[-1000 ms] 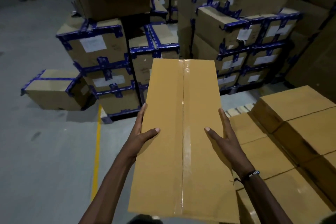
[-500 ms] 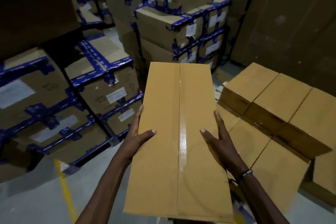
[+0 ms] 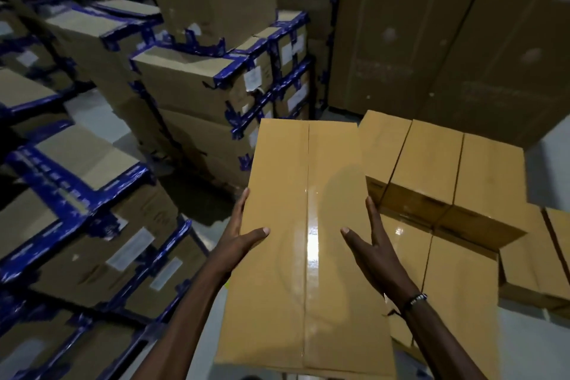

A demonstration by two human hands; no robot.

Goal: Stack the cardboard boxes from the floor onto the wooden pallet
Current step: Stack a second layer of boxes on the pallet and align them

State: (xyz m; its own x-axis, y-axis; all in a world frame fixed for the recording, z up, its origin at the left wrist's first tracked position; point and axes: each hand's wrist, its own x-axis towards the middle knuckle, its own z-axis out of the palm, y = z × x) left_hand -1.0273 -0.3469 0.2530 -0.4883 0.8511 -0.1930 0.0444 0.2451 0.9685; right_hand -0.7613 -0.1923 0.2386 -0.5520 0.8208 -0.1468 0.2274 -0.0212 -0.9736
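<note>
**Box carried between two hands**

The long box (image 3: 305, 244) is held in the air, left hand (image 3: 239, 236) and right hand (image 3: 370, 248) pressing its sides, fingers straight, thumbs on top. Stacked boxes (image 3: 431, 170) lie just right; the pallet is probably hidden beneath them.

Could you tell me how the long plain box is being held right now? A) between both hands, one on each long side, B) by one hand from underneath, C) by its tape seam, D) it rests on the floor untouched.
A: the left hand and right hand press the opposite long sides of the carried box, thumbs on top.
</note>
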